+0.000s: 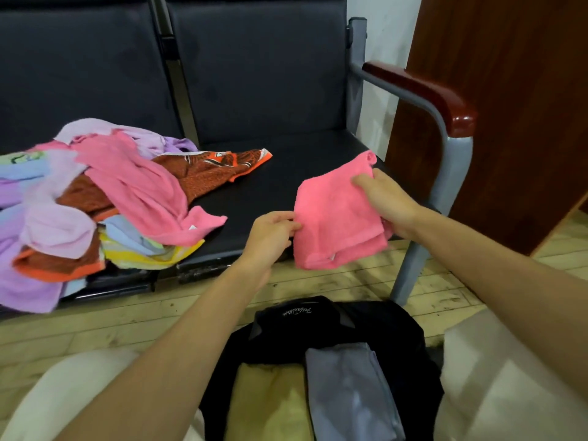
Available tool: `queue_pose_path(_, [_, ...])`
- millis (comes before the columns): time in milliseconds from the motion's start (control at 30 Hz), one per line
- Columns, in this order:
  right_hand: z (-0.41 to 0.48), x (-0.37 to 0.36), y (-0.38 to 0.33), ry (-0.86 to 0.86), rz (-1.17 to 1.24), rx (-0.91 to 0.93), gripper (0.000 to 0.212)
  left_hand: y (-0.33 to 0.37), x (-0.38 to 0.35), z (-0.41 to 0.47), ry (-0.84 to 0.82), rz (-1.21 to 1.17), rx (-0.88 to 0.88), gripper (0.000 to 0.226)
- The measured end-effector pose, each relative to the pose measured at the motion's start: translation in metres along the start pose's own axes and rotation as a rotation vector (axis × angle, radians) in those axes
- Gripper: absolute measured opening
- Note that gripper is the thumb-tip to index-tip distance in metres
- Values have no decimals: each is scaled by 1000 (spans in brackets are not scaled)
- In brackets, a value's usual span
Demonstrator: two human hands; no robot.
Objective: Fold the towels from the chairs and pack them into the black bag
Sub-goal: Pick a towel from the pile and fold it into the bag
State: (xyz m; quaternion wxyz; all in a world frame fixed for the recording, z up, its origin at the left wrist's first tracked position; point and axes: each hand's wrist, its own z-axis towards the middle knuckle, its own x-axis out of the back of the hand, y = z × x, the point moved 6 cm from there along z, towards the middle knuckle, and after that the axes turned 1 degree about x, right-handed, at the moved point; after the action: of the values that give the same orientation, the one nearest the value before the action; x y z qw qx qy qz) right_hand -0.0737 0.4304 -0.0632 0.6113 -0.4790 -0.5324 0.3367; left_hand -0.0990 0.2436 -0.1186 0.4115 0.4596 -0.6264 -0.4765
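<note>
Nearest the camera, below both sets of fingers, the black bag [397, 338] stands open on the floor [95, 329] between the person's legs in pale trousers [509, 377]. Inside it lie a folded yellow towel [267, 402] and, touching it on the right, a folded grey towel [346, 393]. Above the bag both bare forearms reach forward. The left hand [270, 230] pinches the left edge of a folded pink towel [334, 214], its fingers [288, 226] curled onto the cloth. The right hand [388, 198] grips the towel's right side, with the thumb [362, 181] on top and the other fingers hidden beneath the fabric. The pink towel hangs between the two hands, folded over on itself. Its far part is over the front of the dark chair seat [270, 189], and its near corner hangs past the seat's edge over the floor. Well to the left of the left fingers a loose heap of towels [95, 202] lies across the seats, in pink, lilac, rust-brown with orange trim, pale blue and yellow, and some of it droops over the front edge. Beyond the right fingers the chair's grey metal frame carries a red-brown armrest [423, 90]. Behind that stands a dark wooden panel [509, 90].
</note>
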Motion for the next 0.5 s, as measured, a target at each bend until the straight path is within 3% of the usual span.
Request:
queue_pose_path(200, [-27, -22, -2, -5, 320, -67, 14, -4, 1, -16, 67, -8, -10, 20])
queue_pose_path(300, [-36, -27, 0, -28, 398, -96, 19, -15, -7, -30, 25, -197, 115, 29])
queue_pose_path(400, [-45, -28, 3, -32, 470, -137, 17, -32, -24, -50, -177, -610, 428, 43])
queue_pose_path(500, [-53, -29, 13, -60, 519, -203, 21, -38, -24, -61, -335, -657, 449, 35])
